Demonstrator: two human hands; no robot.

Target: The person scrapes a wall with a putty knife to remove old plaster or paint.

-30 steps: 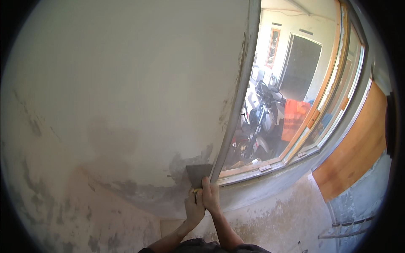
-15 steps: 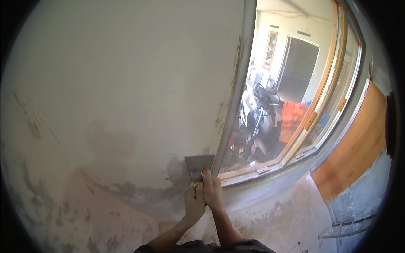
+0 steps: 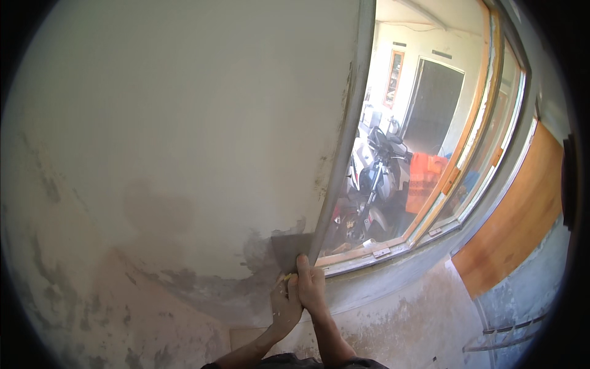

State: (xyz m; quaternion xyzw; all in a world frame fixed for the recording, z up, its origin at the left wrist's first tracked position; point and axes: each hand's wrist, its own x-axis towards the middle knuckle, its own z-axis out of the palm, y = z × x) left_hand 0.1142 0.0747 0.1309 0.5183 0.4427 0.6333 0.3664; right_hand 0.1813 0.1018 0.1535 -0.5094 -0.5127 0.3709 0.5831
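Note:
Both my hands are closed together on a scraper with a wide, dark, flat blade point(image 3: 291, 249), held against the wall point(image 3: 203, 141) beside the window's edge. My left hand point(image 3: 285, 305) wraps the lower part, where a bit of yellow shows at the fingers. My right hand point(image 3: 313, 292) grips from the right side, its thumb stretched up along the blade. Most of the handle is hidden by my fingers. Pale specks dot my left hand. Around the blade the wall has a rough, dark grey patch point(image 3: 258, 246).
Close on the right is a wooden-framed window point(image 3: 402, 244) with a grey edge. Through it appear a motorbike point(image 3: 378, 175) and an orange cloth point(image 3: 425, 184). Farther right are a brown wooden board point(image 3: 507, 221) and a rack of bars point(image 3: 507, 338). Stained, peeling patches mark the lower wall.
The scraper and both hands have slid slightly down the wall, and the blade looks paler. The whole view has shifted a little. The grip is unchanged.

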